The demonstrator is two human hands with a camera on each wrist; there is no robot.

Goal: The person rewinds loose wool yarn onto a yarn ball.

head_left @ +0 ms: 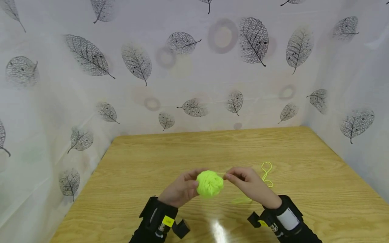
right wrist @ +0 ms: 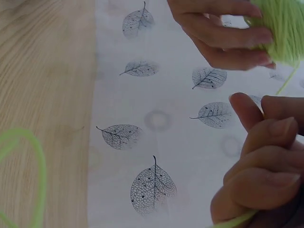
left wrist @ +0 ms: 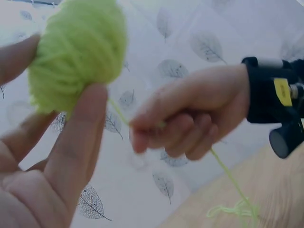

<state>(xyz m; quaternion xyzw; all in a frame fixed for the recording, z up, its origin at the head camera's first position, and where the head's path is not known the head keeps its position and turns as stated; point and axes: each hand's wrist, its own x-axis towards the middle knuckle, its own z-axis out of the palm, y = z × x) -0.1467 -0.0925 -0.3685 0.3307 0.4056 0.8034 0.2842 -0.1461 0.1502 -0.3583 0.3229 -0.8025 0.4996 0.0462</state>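
A neon yellow-green ball of yarn (head_left: 209, 184) is held up above the table by my left hand (head_left: 181, 189), its thumb and fingertips gripping the ball's side. From the ball a short taut strand of yarn (left wrist: 118, 111) runs across to my right hand (head_left: 250, 184). That hand pinches the strand between thumb and forefinger, with the other fingers curled, as the left wrist view shows. Below the right hand the yarn tail (left wrist: 230, 175) hangs down to the tabletop. In the right wrist view the ball (right wrist: 280, 31) is partly cut off by the frame edge.
Loose loops of yarn (head_left: 267, 173) lie on the wooden table (head_left: 170, 152) behind the right hand. Another bit of yarn (head_left: 242, 200) lies nearer, left of the right wrist. A white leaf-printed sheet (head_left: 194, 81) encloses the table's back and sides.
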